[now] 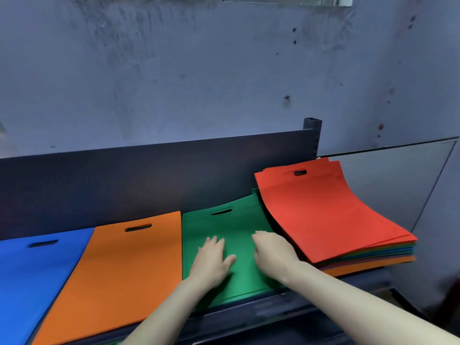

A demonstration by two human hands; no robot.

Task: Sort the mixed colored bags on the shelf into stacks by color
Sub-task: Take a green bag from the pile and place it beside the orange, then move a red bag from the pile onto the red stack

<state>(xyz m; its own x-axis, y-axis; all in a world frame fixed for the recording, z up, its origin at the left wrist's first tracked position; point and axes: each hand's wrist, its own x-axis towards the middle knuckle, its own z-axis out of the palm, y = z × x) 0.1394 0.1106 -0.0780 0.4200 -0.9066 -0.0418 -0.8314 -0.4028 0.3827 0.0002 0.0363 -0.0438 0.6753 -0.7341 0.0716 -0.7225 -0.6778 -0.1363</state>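
Observation:
Flat fabric bags with cut-out handles lie side by side on a dark shelf. At the left is a blue bag, then an orange bag, then a green bag. My left hand rests flat on the green bag with its fingers straight. My right hand also lies on the green bag, next to the mixed stack at the right. A red bag tops that stack, its far end curling up; green, blue, purple and orange edges show beneath it.
A dark back panel runs behind the bags, with an upright post at its right end. Behind it stands a stained grey wall. A grey panel stands right of the stack.

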